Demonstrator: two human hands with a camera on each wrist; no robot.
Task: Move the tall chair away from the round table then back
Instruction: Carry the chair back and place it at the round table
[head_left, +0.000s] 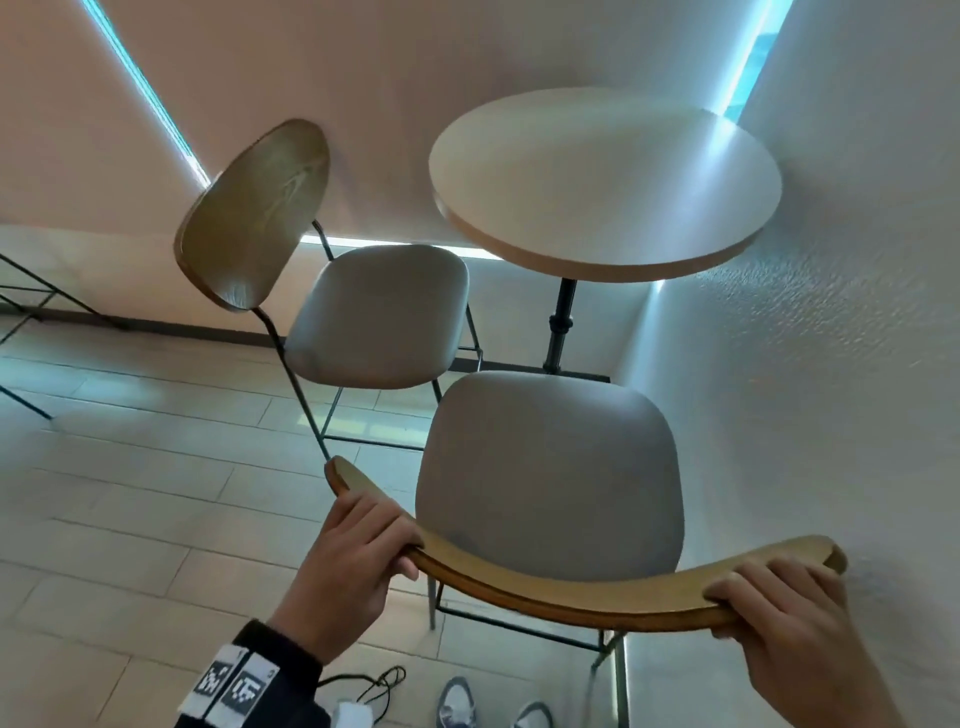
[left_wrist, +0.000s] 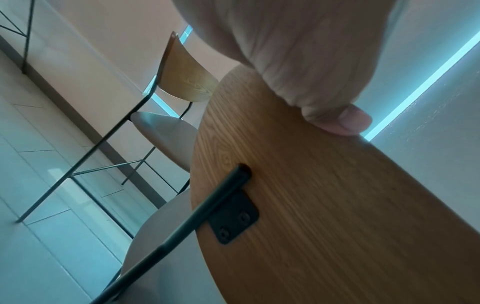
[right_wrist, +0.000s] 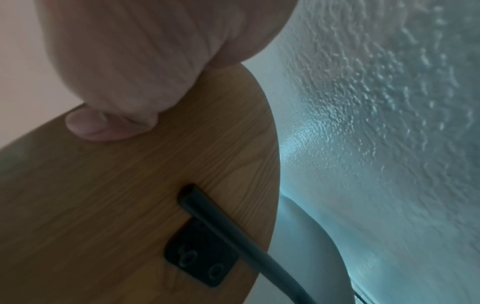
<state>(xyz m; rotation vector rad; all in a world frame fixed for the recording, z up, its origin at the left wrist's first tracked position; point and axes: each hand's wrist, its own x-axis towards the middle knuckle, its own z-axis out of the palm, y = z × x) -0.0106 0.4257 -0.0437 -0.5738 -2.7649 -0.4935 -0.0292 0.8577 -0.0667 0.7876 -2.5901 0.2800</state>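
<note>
The tall chair (head_left: 550, 467) has a grey cushioned seat, a curved wooden backrest (head_left: 571, 592) and thin black metal legs. It stands in front of me, its seat's far edge near the round table (head_left: 602, 176). My left hand (head_left: 358, 545) grips the backrest's left end, fingers curled over the top edge. At the right end my right hand (head_left: 779, 608) grips the same rim. In the left wrist view my thumb (left_wrist: 342, 119) presses the back of the wood (left_wrist: 337, 205). The right wrist view shows my right thumb (right_wrist: 98, 125) on the backrest (right_wrist: 103, 205).
A second matching chair (head_left: 374, 312) stands left of the table, facing it. A textured white wall (head_left: 831, 364) runs close along the right of my chair. Wood-look floor (head_left: 130, 493) stretches to the left. My shoes (head_left: 457, 701) and a black cord (head_left: 374, 686) lie below the chair.
</note>
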